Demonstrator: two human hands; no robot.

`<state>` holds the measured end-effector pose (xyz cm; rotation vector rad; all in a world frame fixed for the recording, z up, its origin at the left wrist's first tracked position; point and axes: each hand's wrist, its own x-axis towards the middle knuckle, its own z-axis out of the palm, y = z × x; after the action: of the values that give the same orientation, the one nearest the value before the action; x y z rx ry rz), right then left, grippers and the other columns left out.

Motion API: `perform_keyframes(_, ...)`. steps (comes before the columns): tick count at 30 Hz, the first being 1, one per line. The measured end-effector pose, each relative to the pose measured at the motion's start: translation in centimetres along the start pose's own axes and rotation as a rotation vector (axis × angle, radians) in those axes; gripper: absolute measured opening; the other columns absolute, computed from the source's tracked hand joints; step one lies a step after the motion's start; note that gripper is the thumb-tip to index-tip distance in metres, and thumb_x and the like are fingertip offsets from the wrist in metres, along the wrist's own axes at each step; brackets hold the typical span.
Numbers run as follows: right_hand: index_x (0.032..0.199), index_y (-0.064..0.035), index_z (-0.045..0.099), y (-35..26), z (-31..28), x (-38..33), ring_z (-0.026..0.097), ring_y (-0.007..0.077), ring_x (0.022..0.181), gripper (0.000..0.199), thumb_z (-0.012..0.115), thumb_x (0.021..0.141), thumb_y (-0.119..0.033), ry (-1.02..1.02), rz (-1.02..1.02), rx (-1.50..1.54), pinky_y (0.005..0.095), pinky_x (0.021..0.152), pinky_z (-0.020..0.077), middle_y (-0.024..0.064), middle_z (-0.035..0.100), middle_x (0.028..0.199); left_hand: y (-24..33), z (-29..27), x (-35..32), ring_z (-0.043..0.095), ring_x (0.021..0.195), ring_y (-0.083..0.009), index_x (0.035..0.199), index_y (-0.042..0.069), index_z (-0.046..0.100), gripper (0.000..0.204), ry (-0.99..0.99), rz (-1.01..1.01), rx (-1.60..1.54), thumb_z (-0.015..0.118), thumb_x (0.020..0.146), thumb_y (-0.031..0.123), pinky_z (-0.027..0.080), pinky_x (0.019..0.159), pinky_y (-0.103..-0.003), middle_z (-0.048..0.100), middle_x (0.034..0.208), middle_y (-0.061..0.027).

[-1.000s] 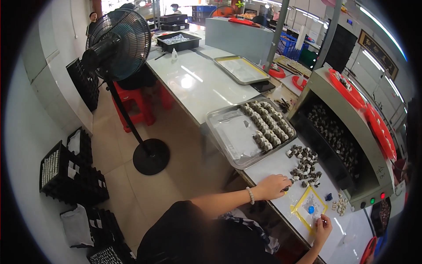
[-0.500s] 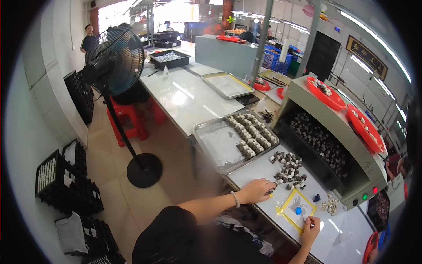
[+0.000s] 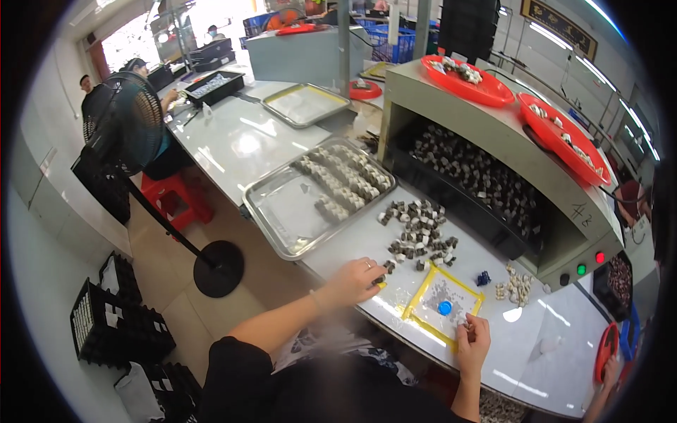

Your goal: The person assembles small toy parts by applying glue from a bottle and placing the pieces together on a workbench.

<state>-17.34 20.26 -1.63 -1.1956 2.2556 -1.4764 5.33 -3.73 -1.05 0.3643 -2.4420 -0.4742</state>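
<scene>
My left hand point(image 3: 355, 280) rests near the table's front edge, fingers curled round a small dark piece point(image 3: 379, 280), with something yellow below it. My right hand point(image 3: 474, 340) is closed in a pinch at the near right corner of a yellow-taped square point(image 3: 428, 287). A small piece point(image 3: 465, 326) shows partly at its fingertips. A round blue cap point(image 3: 444, 308) lies inside the square. Beyond my left hand spreads a loose pile of small black-and-white pieces point(image 3: 422, 227). Rows of similar pieces point(image 3: 344, 176) stand in a metal tray point(image 3: 271, 215) at the far left.
A grey-beige machine point(image 3: 557, 233) with a pieces-filled opening stands at the right, red plates point(image 3: 486, 94) on top. Pale pieces point(image 3: 516, 285) and a dark blue item point(image 3: 483, 278) lie before it. A black fan point(image 3: 218, 268) and black crates point(image 3: 106, 324) are on the left.
The view has turned, so the table scene sits further left and the person at the far table shows more. My left hand still holds a dark piece; my right hand stays beside the taped square.
</scene>
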Motion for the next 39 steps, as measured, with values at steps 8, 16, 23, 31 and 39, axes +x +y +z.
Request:
perform_keyframes(8, 0.099, 0.0018, 0.064, -1.0, 0.0, 0.0, 0.057, 0.0182, 0.071, 0.023, 0.064, 0.076, 0.001, 0.007, 0.036, -0.033, 0.0262, 0.063, 0.0461, 0.0104, 0.054, 0.092, 0.3, 0.0, 0.4, 0.056, 0.080, -0.0285, 0.100, 0.004, 0.059, 0.028, -0.033, -0.081, -0.098, 0.064, 0.072, 0.009, 0.047, 0.070, -0.039, 0.056, 0.082, -0.0107)
perform_keyframes(16, 0.103, 0.0021, 0.064, -1.5, 0.3, 0.5, 0.058, 0.0185, 0.070, 0.024, 0.063, 0.079, 0.000, 0.058, 0.015, -0.184, 0.0263, 0.062, 0.0466, 0.0108, 0.054, 0.092, -0.6, -0.2, 1.2, 0.054, 0.082, -0.0294, 0.104, 0.003, 0.060, 0.035, -0.094, -0.049, -0.185, 0.060, 0.069, 0.001, 0.047, 0.070, -0.038, 0.054, 0.084, -0.0111)
perform_keyframes(23, 0.102, 0.0021, 0.064, -1.3, 0.6, 0.3, 0.060, 0.0206, 0.075, 0.024, 0.064, 0.078, -0.001, 0.071, 0.024, -0.192, 0.0282, 0.069, 0.0485, 0.0112, 0.058, 0.094, 0.3, -1.5, 4.2, 0.054, 0.081, -0.0279, 0.112, 0.005, 0.059, 0.043, -0.380, -0.049, -0.172, 0.061, 0.069, 0.001, 0.047, 0.071, -0.036, 0.051, 0.089, -0.0100)
perform_keyframes(31, 0.100, 0.0015, 0.065, -2.5, -0.8, 0.5, 0.061, 0.0181, 0.074, 0.022, 0.064, 0.078, -0.002, -0.031, 0.075, -0.217, 0.0263, 0.068, 0.0489, 0.0093, 0.058, 0.093, 0.6, -1.4, 3.6, 0.054, 0.081, -0.0274, 0.108, 0.003, 0.058, 0.039, -0.275, -0.106, -0.182, 0.066, 0.070, 0.004, 0.047, 0.071, -0.035, 0.051, 0.091, -0.0111)
perform_keyframes(39, 0.098, -0.0004, 0.067, -3.7, 0.0, 2.6, 0.058, 0.0143, 0.071, 0.022, 0.067, 0.076, -0.001, -0.111, -0.077, -0.145, 0.0246, 0.063, 0.0468, 0.0068, 0.059, 0.089, 1.5, -0.7, 3.7, 0.053, 0.082, -0.0315, 0.089, -0.001, 0.054, 0.021, -0.349, -0.081, -0.147, 0.061, 0.069, -0.002, 0.046, 0.072, -0.040, 0.052, 0.093, -0.0135)
